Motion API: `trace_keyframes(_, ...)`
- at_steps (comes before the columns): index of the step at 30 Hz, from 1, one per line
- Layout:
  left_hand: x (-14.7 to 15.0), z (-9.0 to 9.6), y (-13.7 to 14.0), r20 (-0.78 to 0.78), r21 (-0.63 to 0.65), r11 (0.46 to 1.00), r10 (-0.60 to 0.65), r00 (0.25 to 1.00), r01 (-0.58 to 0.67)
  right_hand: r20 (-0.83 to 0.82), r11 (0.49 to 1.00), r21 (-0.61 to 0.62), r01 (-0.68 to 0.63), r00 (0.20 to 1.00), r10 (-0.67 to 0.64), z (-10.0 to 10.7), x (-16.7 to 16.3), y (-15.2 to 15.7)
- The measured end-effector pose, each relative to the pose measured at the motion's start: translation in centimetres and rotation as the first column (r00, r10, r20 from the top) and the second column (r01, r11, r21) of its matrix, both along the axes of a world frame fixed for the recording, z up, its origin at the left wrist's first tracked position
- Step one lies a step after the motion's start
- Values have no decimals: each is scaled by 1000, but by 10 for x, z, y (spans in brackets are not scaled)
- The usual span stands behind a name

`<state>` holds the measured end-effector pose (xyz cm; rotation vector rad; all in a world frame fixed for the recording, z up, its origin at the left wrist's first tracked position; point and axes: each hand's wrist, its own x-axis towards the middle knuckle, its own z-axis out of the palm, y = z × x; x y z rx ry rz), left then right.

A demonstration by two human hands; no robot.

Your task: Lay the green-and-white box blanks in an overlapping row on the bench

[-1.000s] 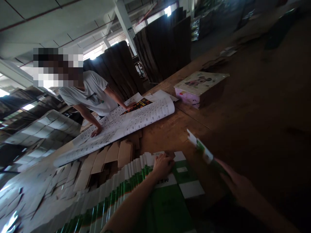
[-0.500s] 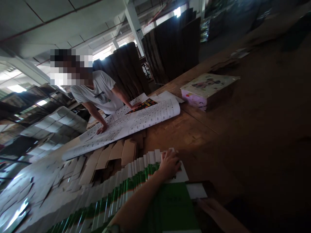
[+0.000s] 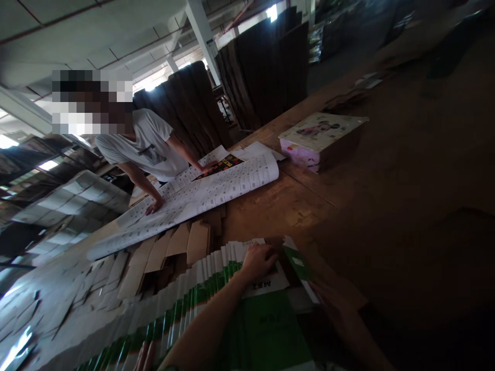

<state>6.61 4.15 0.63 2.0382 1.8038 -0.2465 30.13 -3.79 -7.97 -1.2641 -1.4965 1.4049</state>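
At the far left, white wrapped bundles (image 3: 73, 203) are stacked, too blurred to count. Right of them, one co-worker (image 3: 145, 147) in a white T-shirt leans over the table (image 3: 290, 214), two hands spread on one large printed sheet (image 3: 216, 188). The sheet's long axis runs from near left to far right, its near edge curling; one black-and-orange print (image 3: 222, 167) lies on it. Several brown cardboard pieces (image 3: 178, 242) overlap on its near side.

At the near left, the fingertips of a third hand (image 3: 144, 356) touch a row of green-and-white cartons (image 3: 193, 296); whose hand it is cannot be told. The row stretches from near left to the middle, well over ten flat cartons packed too closely to count, each with a white end toward the far side. The left hand (image 3: 259, 260) rests at the row's right end, fingers bent together over the white, lettered end of one front carton (image 3: 270, 324), which points away, long axis near to far. Whether these fingers grip anything is hidden.

Just right of it, one single carton (image 3: 297, 263) slants from far left to near right, its near end in the right hand (image 3: 332, 304); shadow hides how widely those fingers are spread. Farther off on the right sits one pink box (image 3: 320, 141) with a pictured lid.
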Motion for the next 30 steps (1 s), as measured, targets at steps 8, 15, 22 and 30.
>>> trace_keyframes(8,4,0,8,-25,-83,996,-25,999,23,-135,993,-108,-47,990,32,16,18,8)
trace_keyframes(15,23,-8,17,-118,-20,984,176,977,-179,-56,993,-122,-5,998,-2,5,13,2)
trace_keyframes(22,12,1,-9,6,56,992,116,993,-116,25,985,109,-135,991,133,-29,-7,-9)
trace_keyframes(30,7,-6,-14,3,10,999,50,999,-50,82,973,98,-211,976,203,-32,-4,-10)
